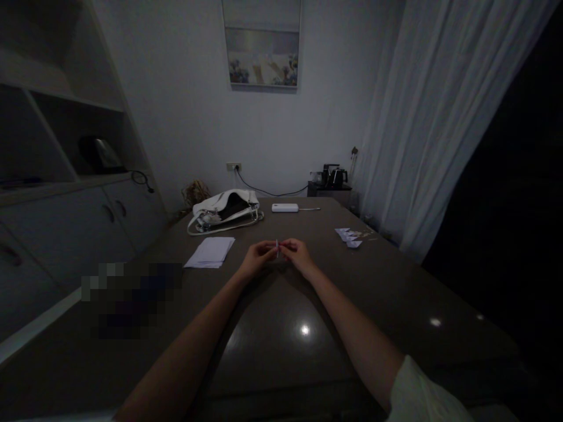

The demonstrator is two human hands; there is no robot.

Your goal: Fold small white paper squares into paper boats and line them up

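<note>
Over the middle of the table, my left hand (257, 258) and my right hand (299, 255) meet at the fingertips. Both are closed in a pinch on a small piece of paper (277, 248), seen nearly edge-on as a thin pale strip. Its folds are too small to make out, and fingers cover part of it. To the left of my left hand lies a stack of white paper sheets (211, 252), slightly fanned. Several small folded paper pieces (349, 237) with pointed corners lie in an overlapping row, to the right of my right hand.
A white handbag (226, 210) lies open at the back left of the brown table (281, 351). Behind my hands is a white power bank (285, 208) with a short cable. Small scraps (367, 234) lie near the right edge. A blurred patch covers the left side.
</note>
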